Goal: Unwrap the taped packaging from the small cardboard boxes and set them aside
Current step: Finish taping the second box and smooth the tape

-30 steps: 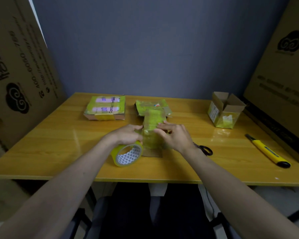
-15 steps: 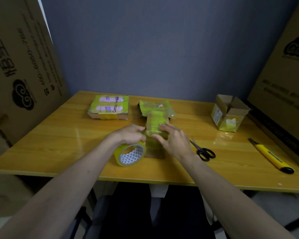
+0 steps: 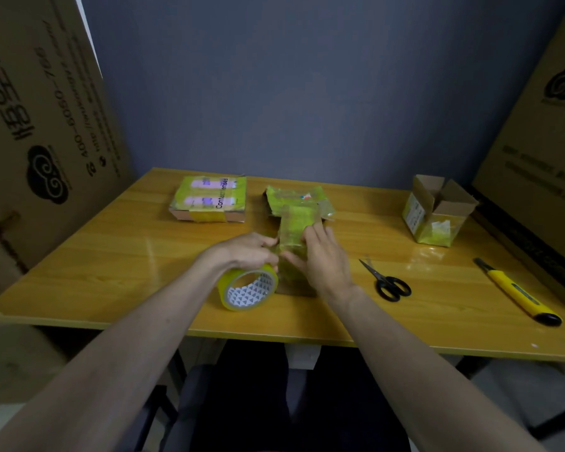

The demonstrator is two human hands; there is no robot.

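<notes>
Left hand: the left hand (image 3: 246, 251) sits at the 9 o'clock side of the taped box (image 3: 294, 246), fingers curled against its left face; whether they pinch loose tape or only brace the box cannot be told.
Right hand: the right hand (image 3: 320, 259) lies over the box's top and 3 o'clock side, fingers fairly straight and pressed flat on the wrapping, thumb across the front.
Work piece: the taped box stands on the table (image 3: 111, 256) at centre, directly between the two hands, and is wholly wrapped in yellow-green tape.
Key relation: the box's long axis runs 12 to 6 o'clock, away from the person; both hands are in contact with it, the right covering more of it. Judgement: any peel would have to travel along that axis while the left hand steadies.
Tape roll: a tape roll (image 3: 248, 290) leans just under the left hand, at 7 o'clock of the box.
Other parcels: a flat taped parcel (image 3: 209, 203) lies at 11 o'clock; a second taped packet (image 3: 299, 199) touches the box's far end at 12 o'clock.
Containers: an open carton (image 3: 436, 212) at 2 o'clock has its flaps up; its contents are not visible.
Tools: scissors (image 3: 387, 282) lie near at 3 o'clock; a utility knife (image 3: 519, 293) lies well beyond them.
Progress: judged early, no wrapping visibly off.
</notes>
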